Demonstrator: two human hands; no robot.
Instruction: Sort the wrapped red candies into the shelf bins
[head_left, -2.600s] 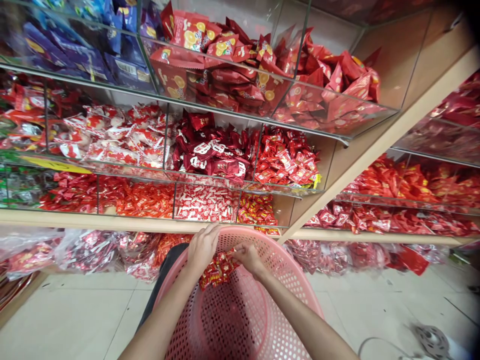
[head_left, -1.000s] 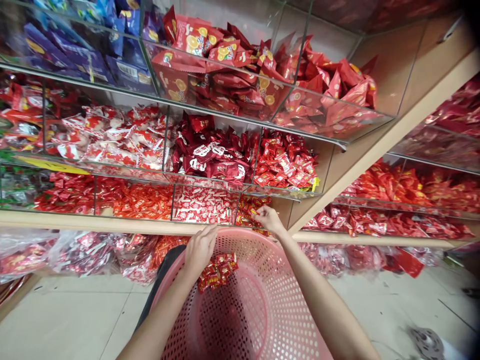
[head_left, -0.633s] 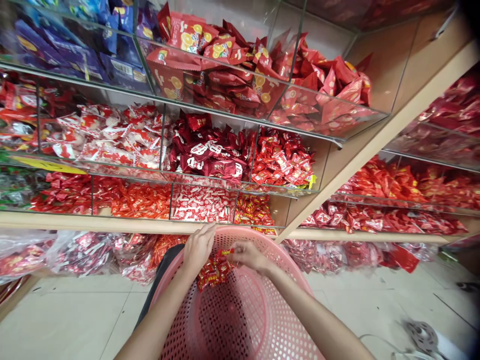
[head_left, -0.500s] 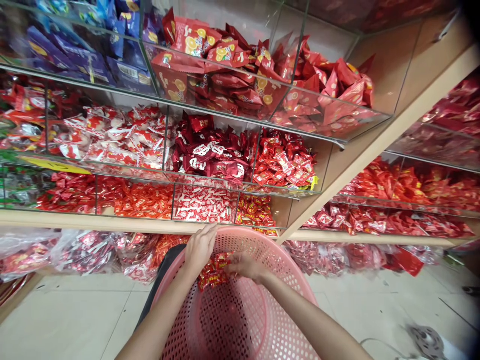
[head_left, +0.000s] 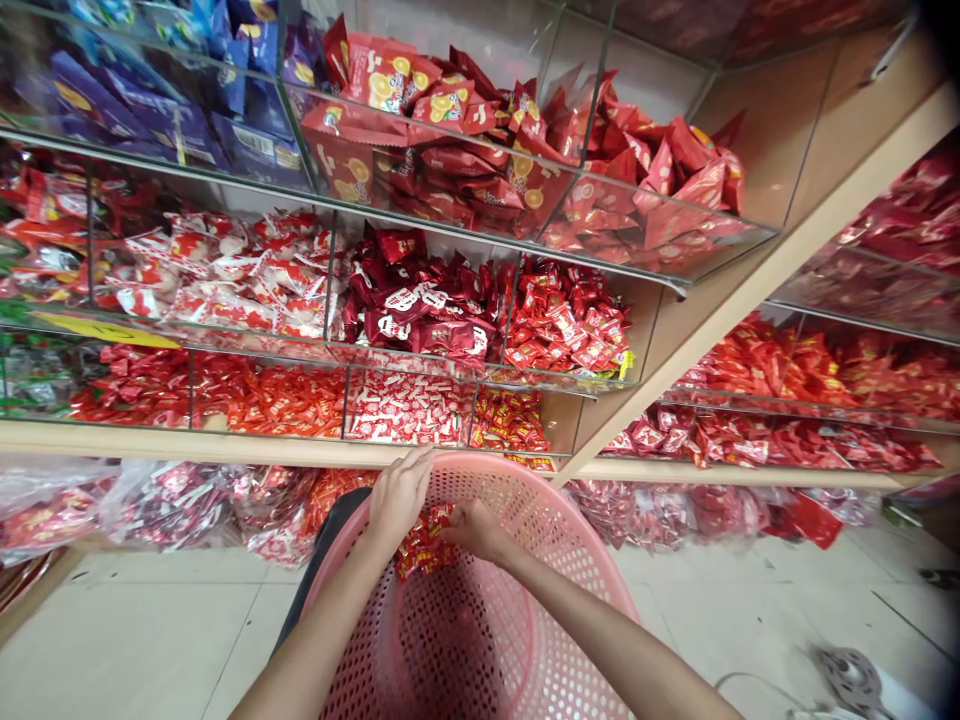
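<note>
My left hand (head_left: 400, 496) rests on the far rim of a pink perforated basket (head_left: 525, 620) and is closed round a bunch of small red-and-yellow wrapped candies (head_left: 420, 548). My right hand (head_left: 472, 528) is inside the basket beside it, fingers pinched against the same bunch; whether it holds a piece of its own is hidden. Just beyond the basket rim lies the shelf bin of matching red-and-yellow candies (head_left: 511, 420).
Glass-fronted bins of red snack packets (head_left: 420, 300) fill the tiered shelves ahead; blue packets (head_left: 150, 100) sit top left. A wooden shelf edge (head_left: 187, 445) runs under the lowest bins. Clear bags of sweets (head_left: 172, 505) lie below. Tiled floor on both sides; a cable at bottom right.
My right hand reached out to the red-and-yellow candy bin, then came back into the basket and closed in on the bunch in my left hand. The left hand stayed on the rim.
</note>
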